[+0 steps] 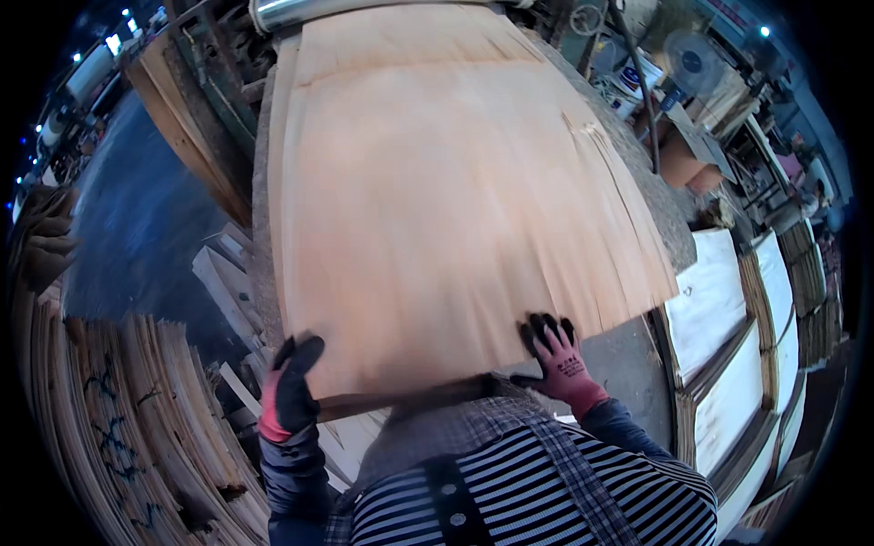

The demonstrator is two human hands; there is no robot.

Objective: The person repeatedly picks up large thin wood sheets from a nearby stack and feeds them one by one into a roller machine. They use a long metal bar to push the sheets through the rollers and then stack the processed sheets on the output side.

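A large pale wood veneer sheet (419, 200) stretches away from me over a long table, with wrinkles and small splits along its right side. My right hand (557, 364), in a pink and black work glove, lies on the near right part of the sheet with its fingers spread. At the near left corner is my left hand (291, 389), gloved alike. Its thumb and fingers stand apart against the sheet's edge, slightly blurred. Below the near edge a dark strip (401, 399) runs between my hands; what it is I cannot make out.
A shiny metal roller (305, 9) spans the table's far end. Stacked veneer (137, 419) stands at left, and pale-faced stacks (728, 364) stand at right. Further right are a fan (692, 62), a white bucket (637, 75) and a brown box (685, 162).
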